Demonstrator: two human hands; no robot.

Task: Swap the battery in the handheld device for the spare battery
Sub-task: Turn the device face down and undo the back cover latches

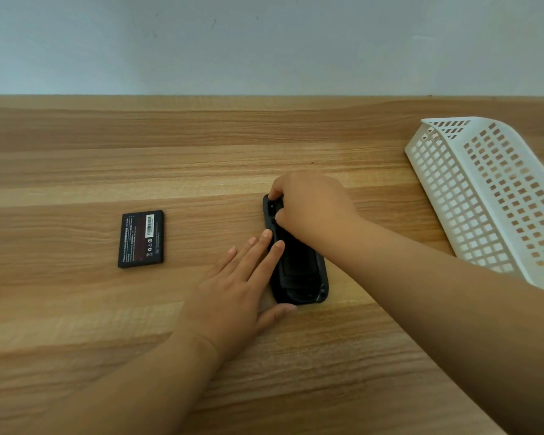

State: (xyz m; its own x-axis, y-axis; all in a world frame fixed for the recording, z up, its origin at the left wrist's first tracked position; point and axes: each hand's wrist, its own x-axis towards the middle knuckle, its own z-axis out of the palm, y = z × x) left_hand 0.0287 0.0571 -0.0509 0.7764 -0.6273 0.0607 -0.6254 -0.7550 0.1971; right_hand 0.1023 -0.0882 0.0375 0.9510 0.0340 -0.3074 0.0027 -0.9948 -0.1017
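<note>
The black handheld device (299, 271) lies face down on the wooden table (201, 152), lengthwise away from me. My left hand (242, 284) rests flat against its left side, fingers spread, thumb under its near end. My right hand (311, 205) covers the far end, its fingertips pinched on the top of the device's back. A black spare battery (141, 238) with a white label lies flat on the table to the left, apart from both hands. Whether a battery sits inside the device is hidden.
A white plastic lattice basket (490, 196) lies tipped on its side at the right edge of the table. A pale wall rises behind the table's far edge.
</note>
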